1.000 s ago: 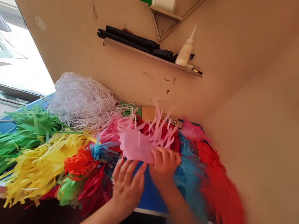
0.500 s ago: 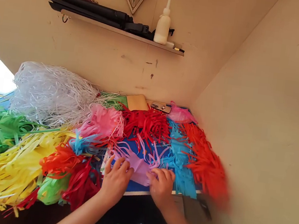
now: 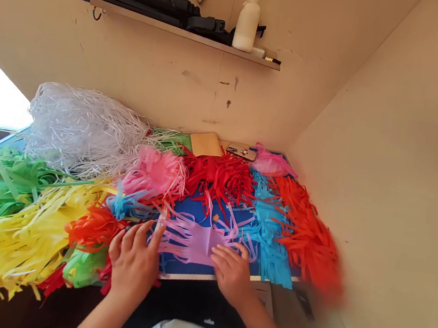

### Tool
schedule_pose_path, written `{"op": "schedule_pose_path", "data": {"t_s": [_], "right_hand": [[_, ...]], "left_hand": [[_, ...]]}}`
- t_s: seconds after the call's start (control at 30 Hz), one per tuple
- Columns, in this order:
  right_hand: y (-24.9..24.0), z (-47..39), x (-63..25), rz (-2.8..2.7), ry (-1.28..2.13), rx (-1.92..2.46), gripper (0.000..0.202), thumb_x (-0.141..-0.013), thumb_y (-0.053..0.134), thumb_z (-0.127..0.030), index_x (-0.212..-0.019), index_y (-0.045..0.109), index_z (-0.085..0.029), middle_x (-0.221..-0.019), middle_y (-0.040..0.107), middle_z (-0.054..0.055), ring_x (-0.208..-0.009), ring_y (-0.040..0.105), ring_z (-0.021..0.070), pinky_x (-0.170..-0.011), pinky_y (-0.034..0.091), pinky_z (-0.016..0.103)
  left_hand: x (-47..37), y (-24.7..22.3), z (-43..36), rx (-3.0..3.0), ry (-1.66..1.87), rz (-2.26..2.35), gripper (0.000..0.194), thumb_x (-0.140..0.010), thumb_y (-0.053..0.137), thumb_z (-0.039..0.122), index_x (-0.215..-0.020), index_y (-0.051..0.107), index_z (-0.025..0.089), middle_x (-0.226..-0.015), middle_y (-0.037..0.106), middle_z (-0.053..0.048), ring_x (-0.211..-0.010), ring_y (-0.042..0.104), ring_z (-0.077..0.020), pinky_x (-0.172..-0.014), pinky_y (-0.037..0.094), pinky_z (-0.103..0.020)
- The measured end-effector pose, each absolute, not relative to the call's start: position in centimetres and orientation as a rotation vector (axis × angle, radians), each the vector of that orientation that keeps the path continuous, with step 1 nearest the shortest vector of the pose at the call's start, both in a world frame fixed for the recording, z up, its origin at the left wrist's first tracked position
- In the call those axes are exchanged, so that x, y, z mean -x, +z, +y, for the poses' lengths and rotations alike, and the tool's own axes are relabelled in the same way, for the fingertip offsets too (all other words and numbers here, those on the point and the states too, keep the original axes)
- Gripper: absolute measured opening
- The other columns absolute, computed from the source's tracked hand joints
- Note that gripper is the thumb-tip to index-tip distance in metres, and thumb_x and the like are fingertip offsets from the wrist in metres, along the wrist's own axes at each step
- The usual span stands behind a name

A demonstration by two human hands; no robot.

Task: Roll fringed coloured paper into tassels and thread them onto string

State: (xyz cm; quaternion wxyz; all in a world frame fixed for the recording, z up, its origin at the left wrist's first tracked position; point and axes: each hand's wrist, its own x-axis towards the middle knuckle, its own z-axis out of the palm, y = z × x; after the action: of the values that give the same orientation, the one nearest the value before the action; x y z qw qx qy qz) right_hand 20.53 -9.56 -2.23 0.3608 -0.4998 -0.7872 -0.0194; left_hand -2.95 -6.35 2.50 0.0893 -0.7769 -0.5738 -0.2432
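A purple fringed sheet, thin like tissue paper, lies spread on the blue tabletop, its cut strips fanning out to both sides and a crease down its middle. My right hand rests on the sheet's right part, fingers stretched out and lying flat. Off the sheet's left end is my left hand, fingers spread, close to the dark red fringe and the orange fringed bunch. Whether its thumb touches the purple strips I cannot tell.
Yellow, green, pink, red, blue and orange-red fringed piles surround the work spot. White strips heap at back left. A phone lies by a tan pad. Above, a wall shelf holds a white bottle.
My left hand has moved left, off the purple sheet, and its fingers have spread. The sheet now lies flatter and wider. My right hand has flattened on it.
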Motion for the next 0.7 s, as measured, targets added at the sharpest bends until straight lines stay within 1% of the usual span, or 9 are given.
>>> {"op": "schedule_pose_path", "data": {"t_s": [0.07,0.13,0.23,0.27,0.33,0.4,0.5,0.57,0.7], "right_hand": [[-2.0,-9.6,-20.3,-2.052,-0.054,1.279,0.021,-0.09,0.05,-0.012,-0.1,0.064,-0.025,-0.104,0.075,0.003,-0.103,0.067,0.0169,-0.108,0.028,0.041],[-1.9,-9.5,-20.0,-2.088,-0.048,1.258,0.024,-0.091,0.047,-0.011,-0.103,0.063,-0.023,-0.105,0.075,0.004,-0.104,0.067,0.0169,-0.108,0.027,0.042],[-1.9,-9.4,-20.5,-2.217,0.029,1.203,0.024,-0.09,0.046,-0.011,-0.104,0.063,-0.022,-0.104,0.075,0.005,-0.105,0.066,0.0174,-0.108,0.028,0.043],[-1.9,-9.4,-20.9,-2.25,0.075,1.196,0.023,-0.09,0.046,-0.012,-0.103,0.063,-0.022,-0.103,0.075,0.005,-0.104,0.067,0.0176,-0.107,0.029,0.043],[-2.0,-9.3,-21.7,-2.239,0.185,1.227,0.019,-0.09,0.049,-0.014,-0.101,0.063,-0.022,-0.099,0.075,0.004,-0.1,0.067,0.0177,-0.102,0.032,0.042],[-2.0,-9.1,-22.2,-2.142,0.298,1.32,0.016,-0.093,0.051,-0.019,-0.097,0.065,-0.024,-0.093,0.076,0.002,-0.094,0.068,0.0168,-0.095,0.034,0.038],[-1.8,-8.2,-21.9,-1.997,0.408,1.51,0.018,-0.095,0.053,-0.024,-0.084,0.068,-0.024,-0.081,0.074,-0.001,-0.08,0.067,0.0146,-0.086,0.034,0.033],[-1.5,-7.4,-21.4,-1.95,0.413,1.645,0.021,-0.093,0.056,-0.027,-0.077,0.068,-0.023,-0.071,0.072,-0.003,-0.071,0.065,0.0136,-0.082,0.033,0.032],[-1.0,-5.7,-20.9,-1.932,0.316,1.861,0.028,-0.087,0.066,-0.035,-0.061,0.066,-0.023,-0.061,0.069,-0.004,-0.065,0.062,0.0138,-0.076,0.03,0.032]], "left_hand": [[1.7,3.0,-7.4,2.528,-0.738,-1.494,0.047,-0.083,0.054,0.02,-0.13,0.059,0.023,-0.141,0.052,-0.013,-0.132,0.042,-0.0329,-0.112,0.022,-0.053],[-0.1,2.4,-7.9,2.791,-0.723,-1.228,0.047,-0.085,0.054,0.025,-0.132,0.056,0.028,-0.143,0.053,-0.007,-0.132,0.045,-0.0267,-0.116,0.016,-0.048],[-1.6,0.4,-6.9,2.881,-0.756,-1.229,0.035,-0.086,0.05,0.012,-0.112,0.068,0.026,-0.114,0.072,-0.003,-0.111,0.062,-0.0193,-0.116,0.018,-0.042],[-1.5,-0.2,-6.4,2.918,-0.77,-1.233,0.034,-0.086,0.048,0.008,-0.104,0.071,0.026,-0.104,0.075,-0.002,-0.105,0.065,-0.0179,-0.116,0.02,-0.042],[-0.6,-1.1,-5.7,2.982,-0.796,-1.265,0.035,-0.086,0.047,0.005,-0.096,0.073,0.026,-0.095,0.077,0.0,-0.099,0.068,-0.0174,-0.114,0.024,-0.043],[0.4,-1.2,-5.5,3.026,-0.808,-1.334,0.031,-0.089,0.048,0.01,-0.097,0.073,0.027,-0.096,0.077,-0.001,-0.101,0.068,-0.0193,-0.112,0.026,-0.045],[0.9,-0.6,-5.4,3.007,-0.788,-1.518,0.02,-0.091,0.054,0.025,-0.1,0.072,0.026,-0.096,0.077,-0.004,-0.096,0.069,-0.0224,-0.107,0.03,-0.048],[0.4,-0.2,-5.1,2.909,-0.714,-1.666,0.021,-0.092,0.054,0.032,-0.093,0.073,0.025,-0.089,0.077,-0.004,-0.088,0.069,-0.022,-0.102,0.034,-0.047],[-1.1,0.2,-4.1,2.715,-0.529,-1.805,0.033,-0.093,0.049,0.03,-0.07,0.071,0.022,-0.068,0.072,-0.004,-0.077,0.067,-0.024,-0.095,0.033,-0.05]]}}
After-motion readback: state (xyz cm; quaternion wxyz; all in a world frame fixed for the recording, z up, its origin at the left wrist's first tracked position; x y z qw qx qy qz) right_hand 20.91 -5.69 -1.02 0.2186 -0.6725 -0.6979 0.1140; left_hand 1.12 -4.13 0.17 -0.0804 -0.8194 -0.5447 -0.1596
